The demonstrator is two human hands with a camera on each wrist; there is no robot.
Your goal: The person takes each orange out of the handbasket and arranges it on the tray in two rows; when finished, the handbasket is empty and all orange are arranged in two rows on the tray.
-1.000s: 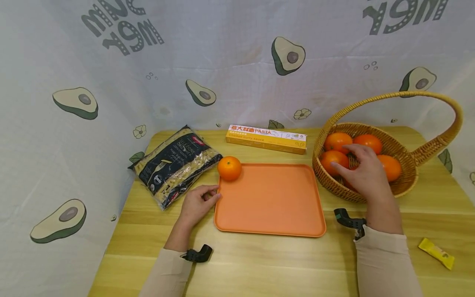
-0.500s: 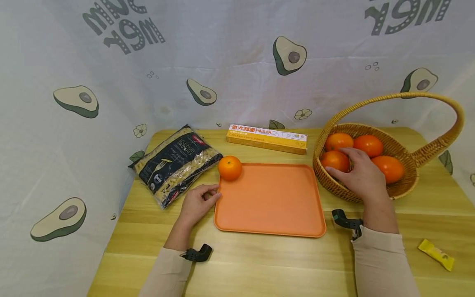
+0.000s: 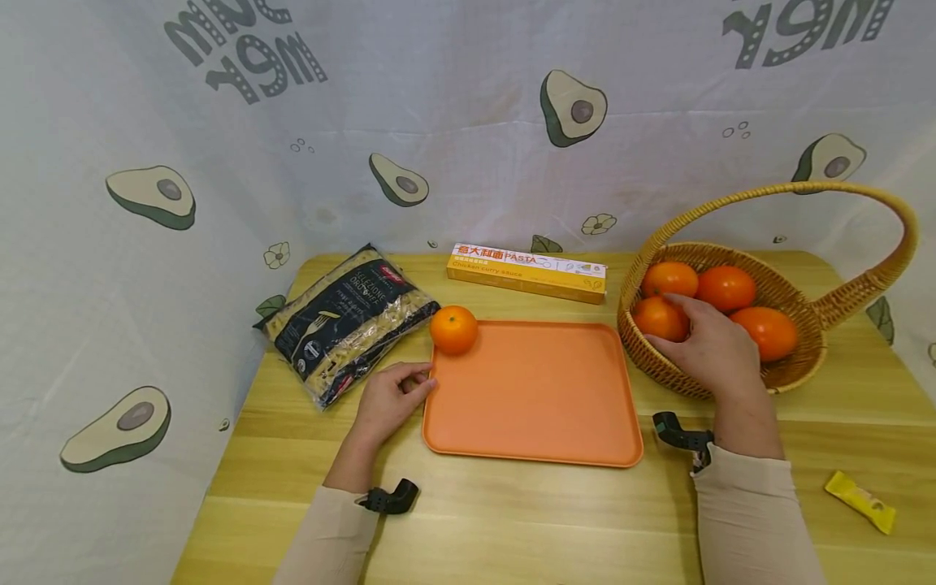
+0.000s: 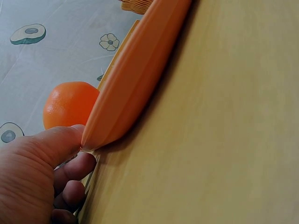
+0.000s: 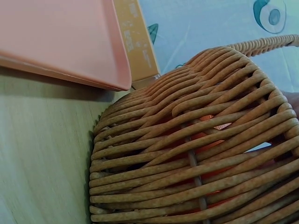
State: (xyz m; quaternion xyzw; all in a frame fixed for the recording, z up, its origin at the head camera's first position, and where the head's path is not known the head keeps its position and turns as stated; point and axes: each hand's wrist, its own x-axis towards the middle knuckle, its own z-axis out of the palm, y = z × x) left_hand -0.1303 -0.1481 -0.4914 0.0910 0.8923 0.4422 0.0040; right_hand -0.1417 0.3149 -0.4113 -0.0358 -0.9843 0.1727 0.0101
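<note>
My right hand (image 3: 712, 345) reaches into the wicker basket (image 3: 669, 378) and holds an orange (image 3: 660, 318) at its near left side, thumb on the near side and fingers over the far side. In the right wrist view the basket's woven wall (image 5: 187, 154) hides most of that hand and the fruit. On the other side, my left hand (image 3: 387, 406) pinches the left rim of the orange-coloured tray (image 3: 534, 398) between thumb (image 4: 65, 140) and forefinger. Another orange (image 3: 454, 330) sits on the tray's far left corner.
Several more orange fruits (image 3: 766, 333) lie in the basket, under its tall arched handle (image 3: 797, 187). A pasta bag (image 3: 347, 325) lies left of the tray. Behind the tray is a pasta box (image 3: 526, 273). A small yellow packet (image 3: 860, 501) lies at the right.
My right hand has moved slightly left and down in the basket and its fingers have come around the near left orange. The left hand stays at the tray's rim.
</note>
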